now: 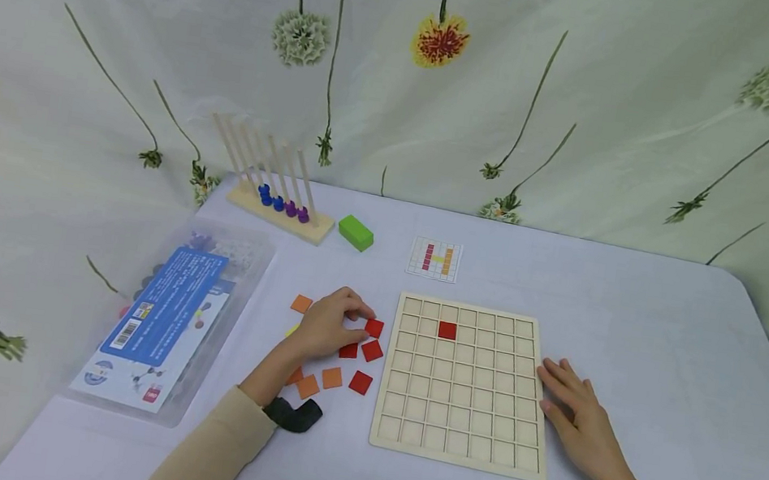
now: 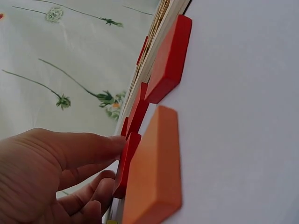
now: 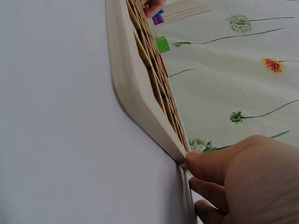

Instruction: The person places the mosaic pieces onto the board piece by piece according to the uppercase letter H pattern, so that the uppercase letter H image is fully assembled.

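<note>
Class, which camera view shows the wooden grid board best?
The head view: the wooden grid board appears from above, its cells spread out. The right wrist view shows part of it at a low slant; the left wrist, just a narrow strip.

No legible words or numbers. Head view: blue-and-white printed paper sheet (image 1: 163,306) at the clear, flat plastic box (image 1: 220,336) carries rows of white characters, too small to read; also a black-and-white barcode (image 1: 125,334), round blue emblem (image 1: 98,373) and small red mark (image 1: 152,393). White gridded rectangular card (image 1: 434,259): coloured squares form an H-like sign.
</note>
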Available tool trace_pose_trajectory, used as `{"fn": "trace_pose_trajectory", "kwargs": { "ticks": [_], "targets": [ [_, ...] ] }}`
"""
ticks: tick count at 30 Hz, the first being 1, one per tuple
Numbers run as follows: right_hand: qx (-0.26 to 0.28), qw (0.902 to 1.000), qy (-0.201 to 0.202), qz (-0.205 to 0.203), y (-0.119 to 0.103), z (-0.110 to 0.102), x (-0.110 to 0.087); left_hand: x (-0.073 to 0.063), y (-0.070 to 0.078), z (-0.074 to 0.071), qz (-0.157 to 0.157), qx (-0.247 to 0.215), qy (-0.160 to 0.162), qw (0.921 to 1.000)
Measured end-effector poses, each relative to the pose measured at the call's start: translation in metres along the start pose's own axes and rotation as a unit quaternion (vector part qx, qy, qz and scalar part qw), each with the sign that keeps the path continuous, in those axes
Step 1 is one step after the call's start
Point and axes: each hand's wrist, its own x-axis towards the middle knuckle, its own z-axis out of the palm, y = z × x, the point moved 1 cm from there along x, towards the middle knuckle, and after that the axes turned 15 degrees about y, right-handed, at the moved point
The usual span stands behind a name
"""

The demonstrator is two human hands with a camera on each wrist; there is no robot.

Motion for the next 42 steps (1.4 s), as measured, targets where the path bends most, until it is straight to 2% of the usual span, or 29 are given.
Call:
{"fn": "trace_pose_trajectory", "kwargs": {
  "ticks": [4,8,12,16,20,24,30,37,42],
  "targets": [
    [-0.003,1.0,0.001,-0.001,0.0,0.0,0.0,0.0,-0.001,-0.001,-0.011,-0.014,0.001,0.9999],
    [-0.007,1.0,0.001,-0.003,0.001,0.0,0.001,0.001,0.0,-0.005,-0.028,-0.055,0.007,0.9981],
    [-0.008,1.0,0.001,-0.004,0.001,0.0,0.001,0.003,0.004,-0.01,-0.02,-0.094,0.025,0.995],
    [-0.007,0.9999,0.004,-0.008,0.0,0.0,0.002,0.003,0.02,-0.015,-0.009,-0.105,0.048,0.9933],
    [-0.006,0.9999,0.007,-0.012,0.001,-0.001,0.001,0.003,0.042,-0.015,-0.005,-0.129,0.055,0.9901],
    [-0.005,0.9999,0.008,-0.013,0.002,-0.001,0.001,0.002,0.058,-0.005,0.003,-0.152,0.043,0.9875],
    [-0.008,0.9999,0.007,-0.011,0.002,0.0,0.0,0.002,0.073,0.018,0.021,-0.17,0.025,0.9849],
    [-0.005,0.9999,0.003,-0.009,0.002,0.0,0.0,0.002,0.081,0.041,0.007,-0.18,-0.002,0.9836],
    [-0.007,1.0,0.003,-0.005,0.003,0.001,-0.001,0.0,0.082,0.052,0.018,-0.162,-0.013,0.9866]
  ]
}}
